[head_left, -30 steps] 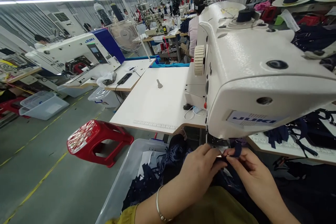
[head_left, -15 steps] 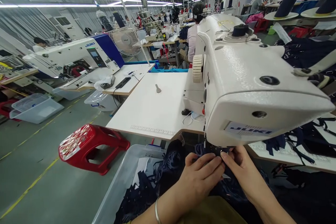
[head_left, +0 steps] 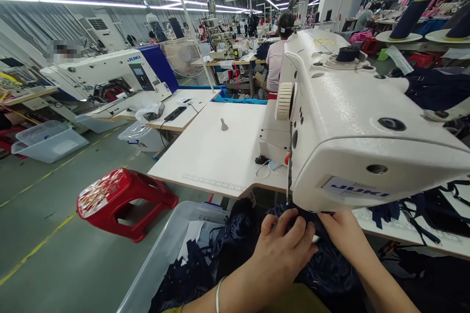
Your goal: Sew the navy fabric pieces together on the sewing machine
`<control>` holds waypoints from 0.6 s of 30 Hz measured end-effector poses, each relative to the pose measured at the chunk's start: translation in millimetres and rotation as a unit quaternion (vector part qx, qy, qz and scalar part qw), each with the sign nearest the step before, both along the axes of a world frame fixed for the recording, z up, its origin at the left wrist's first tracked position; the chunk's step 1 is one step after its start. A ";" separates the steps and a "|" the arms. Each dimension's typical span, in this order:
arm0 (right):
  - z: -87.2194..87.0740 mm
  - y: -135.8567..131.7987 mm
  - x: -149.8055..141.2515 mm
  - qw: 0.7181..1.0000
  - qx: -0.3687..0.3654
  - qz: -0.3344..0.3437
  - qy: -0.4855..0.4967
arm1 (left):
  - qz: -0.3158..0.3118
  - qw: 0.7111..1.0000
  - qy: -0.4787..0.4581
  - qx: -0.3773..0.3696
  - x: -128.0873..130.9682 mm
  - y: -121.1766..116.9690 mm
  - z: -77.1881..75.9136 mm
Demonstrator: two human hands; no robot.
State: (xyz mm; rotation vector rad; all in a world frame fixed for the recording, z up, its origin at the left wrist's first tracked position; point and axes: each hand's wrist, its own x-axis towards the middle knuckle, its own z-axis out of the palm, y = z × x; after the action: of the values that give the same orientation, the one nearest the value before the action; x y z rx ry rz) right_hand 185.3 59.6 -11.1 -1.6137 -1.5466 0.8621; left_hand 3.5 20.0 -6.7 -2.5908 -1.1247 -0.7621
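"Two hands are at the dark cloth (head_left: 312, 219), I see. Where exactly is it?"

"Just below the near end of the white sewing machine (head_left: 352, 122), with crumpled folds hanging towards the person's lap. The left grip (head_left: 282, 249) lies over it, fingers bent and a little spread; the right grip (head_left: 341, 234) meets its other side."

"Are they clenched on it?"

"I can't tell. The left fingertips merge into the dark folds, and the right ones are hidden by the cloth and the machine."

"How would it handle?"

"Light and limp, I'd judge, so it creases easily and won't hold an edge by itself. Not fragile, though the loose folds below could drag."

"So where would you take it?"

"Near the edge, one pinch on each side, with flat fingertips and modest tension. A handful lower down gives poor control. And keep fingers clear of the machine's underside."
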 end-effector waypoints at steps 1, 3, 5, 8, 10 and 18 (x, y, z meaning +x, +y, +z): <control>-1.4 1.5 0.9 1.000 0.008 0.009 -0.004 | 0.005 1.000 0.003 0.009 0.5 -0.1 0.6; -5.6 4.9 2.7 0.999 0.032 0.023 -0.006 | 0.020 1.000 0.006 0.019 1.8 -0.5 1.8; -10.3 8.7 4.1 0.997 0.065 0.027 -0.016 | 0.031 0.999 0.013 0.020 3.6 -0.9 3.2; -15.8 15.0 6.0 0.990 0.128 0.018 -0.052 | 0.045 0.998 0.031 0.030 7.0 -1.5 5.6; -18.6 19.4 7.1 0.982 0.167 0.015 -0.088 | 0.055 0.997 0.045 0.040 9.6 -1.8 6.5; -31.0 28.9 7.6 0.950 0.241 0.036 -0.193 | 0.078 0.995 0.042 0.049 17.8 -0.9 2.4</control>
State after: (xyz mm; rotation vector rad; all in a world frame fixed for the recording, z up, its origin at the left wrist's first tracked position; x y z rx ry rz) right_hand 192.9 88.5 -42.1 -1.4154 -1.9128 0.1674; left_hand 21.2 19.1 -4.3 -2.3985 -1.2162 -0.6510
